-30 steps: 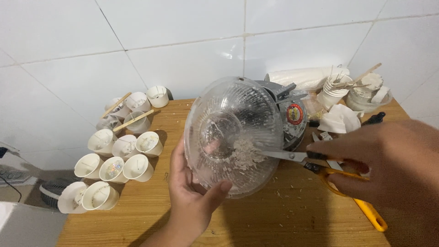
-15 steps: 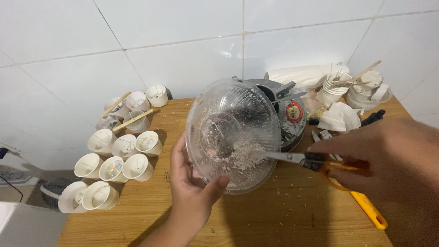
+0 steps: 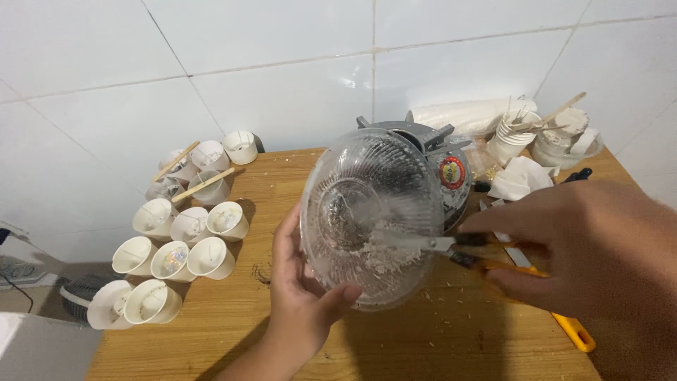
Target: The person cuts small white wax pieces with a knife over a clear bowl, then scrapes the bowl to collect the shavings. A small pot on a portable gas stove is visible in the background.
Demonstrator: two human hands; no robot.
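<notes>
My left hand (image 3: 300,300) holds a clear ribbed glass bowl (image 3: 370,212) tilted on its side, mouth toward the right, above the wooden table (image 3: 233,324). White crumbly residue clings to the bowl's inside. My right hand (image 3: 571,247) grips yellow-handled scissors (image 3: 493,257), whose metal blades reach into the bowl and touch the residue. A yellow utility knife (image 3: 571,328) lies on the table under my right hand.
Several small white cups (image 3: 173,236) lie and stand at the table's left, some with wooden sticks. A grey metal device with a red label (image 3: 441,159) sits behind the bowl. Stacked white cups (image 3: 515,130) and crumpled paper (image 3: 522,176) are at back right. A tiled wall rises behind.
The scissor blades have shifted slightly inside the bowl, and the bowl has turned a little in my left hand.
</notes>
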